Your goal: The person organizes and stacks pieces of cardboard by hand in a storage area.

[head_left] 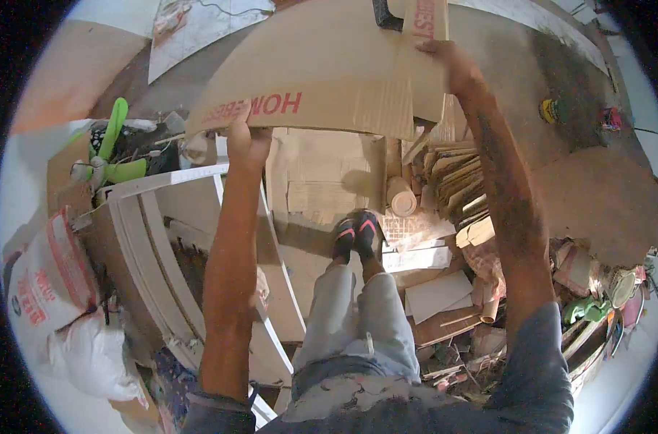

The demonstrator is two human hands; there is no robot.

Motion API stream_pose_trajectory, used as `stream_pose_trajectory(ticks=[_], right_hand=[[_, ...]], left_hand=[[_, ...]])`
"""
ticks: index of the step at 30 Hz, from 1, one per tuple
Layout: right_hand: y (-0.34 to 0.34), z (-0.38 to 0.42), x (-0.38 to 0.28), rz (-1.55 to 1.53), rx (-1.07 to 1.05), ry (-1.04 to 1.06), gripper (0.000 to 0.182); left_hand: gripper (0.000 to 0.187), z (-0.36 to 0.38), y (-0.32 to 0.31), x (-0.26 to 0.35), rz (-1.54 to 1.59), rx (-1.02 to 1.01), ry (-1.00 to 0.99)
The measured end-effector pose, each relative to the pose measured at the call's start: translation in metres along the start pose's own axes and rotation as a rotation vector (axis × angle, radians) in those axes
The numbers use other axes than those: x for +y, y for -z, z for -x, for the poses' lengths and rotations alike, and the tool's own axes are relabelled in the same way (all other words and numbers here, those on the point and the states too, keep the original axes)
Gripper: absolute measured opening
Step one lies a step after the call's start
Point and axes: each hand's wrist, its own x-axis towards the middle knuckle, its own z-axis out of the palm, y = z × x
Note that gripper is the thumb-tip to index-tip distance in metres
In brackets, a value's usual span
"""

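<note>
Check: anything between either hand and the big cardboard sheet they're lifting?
Nothing visible. The left hand grips the near edge of the cardboard sheet directly, and the right hand grips its right side. Both are in contact, with no object between.

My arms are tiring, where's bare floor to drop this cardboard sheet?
Bare concrete floor lies right of the stacked cardboard strips. Flattened boxes ahead of your shoes are flat too. The white frame and scrap pile are crowded.

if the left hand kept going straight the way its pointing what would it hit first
The left hand points up and away, and it already grips the lower edge of the large cardboard sheet. So the cardboard comes first. Past it lies bare floor, though depth is hard to judge.
</note>
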Motion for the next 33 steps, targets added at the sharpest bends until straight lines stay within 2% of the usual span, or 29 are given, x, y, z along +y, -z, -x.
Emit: stream_pose_trajectory(ticks=[4,7,10,13,15,16,17,18,19,20,22,25,28,32,33], right_hand=[[-0.014,0.027,-0.033,-0.057,-0.056,0.058,0.037],[0.024,-0.027,-0.04,-0.138,-0.23,0.052,0.035],[-0.032,0.037,-0.096,-0.058,-0.051,0.134,0.034],[0.004,-0.015,-0.108,-0.044,-0.092,0.006,0.033],[0.029,-0.062,-0.094,0.541,-0.225,0.533,0.033],[0.032,-0.068,-0.092,0.657,-0.242,0.639,0.033],[0.025,-0.061,-0.096,0.768,-0.249,0.75,0.033],[0.017,-0.054,-0.099,0.584,-0.216,0.61,0.033],[-0.008,-0.023,-0.11,0.241,-0.143,0.356,0.034],[-0.032,0.007,-0.12,0.077,-0.067,0.232,0.034],[-0.055,0.031,-0.125,0.022,-0.002,0.168,0.035],[-0.075,0.045,-0.12,-0.02,0.093,0.102,0.036],[-0.043,-0.014,-0.089,-0.074,-0.126,0.145,0.037],[-0.026,-0.079,-0.048,-0.059,-0.043,0.086,0.037],[-0.022,-0.093,-0.028,-0.049,-0.012,0.067,0.037]], left_hand=[[0.027,-0.007,-0.009,0.024,0.012,-0.091,0.0],[0.029,-0.013,-0.033,0.042,0.047,-0.059,0.076],[0.029,-0.006,-0.066,0.054,0.078,-0.044,0.008],[0.039,-0.009,-0.077,0.062,0.047,-0.066,0.003],[0.04,0.011,-0.1,0.068,-0.06,-0.027,-0.058],[0.04,0.016,-0.11,0.069,-0.116,-0.009,-0.085],[0.04,0.004,-0.098,0.07,0.009,-0.071,-0.004],[0.039,-0.017,-0.074,0.071,0.136,-0.133,0.074],[0.038,-0.032,-0.064,0.074,0.262,-0.198,0.152],[0.037,-0.027,-0.077,0.078,0.198,-0.153,0.129],[0.035,0.002,-0.108,0.083,0.068,-0.048,0.085],[0.033,-0.027,-0.079,0.072,0.057,-0.067,0.013],[0.037,-0.054,-0.066,0.062,0.022,-0.191,-0.073],[0.039,-0.111,-0.031,0.034,0.07,-0.301,-0.062],[0.039,-0.122,-0.018,0.02,0.065,-0.27,-0.076]])
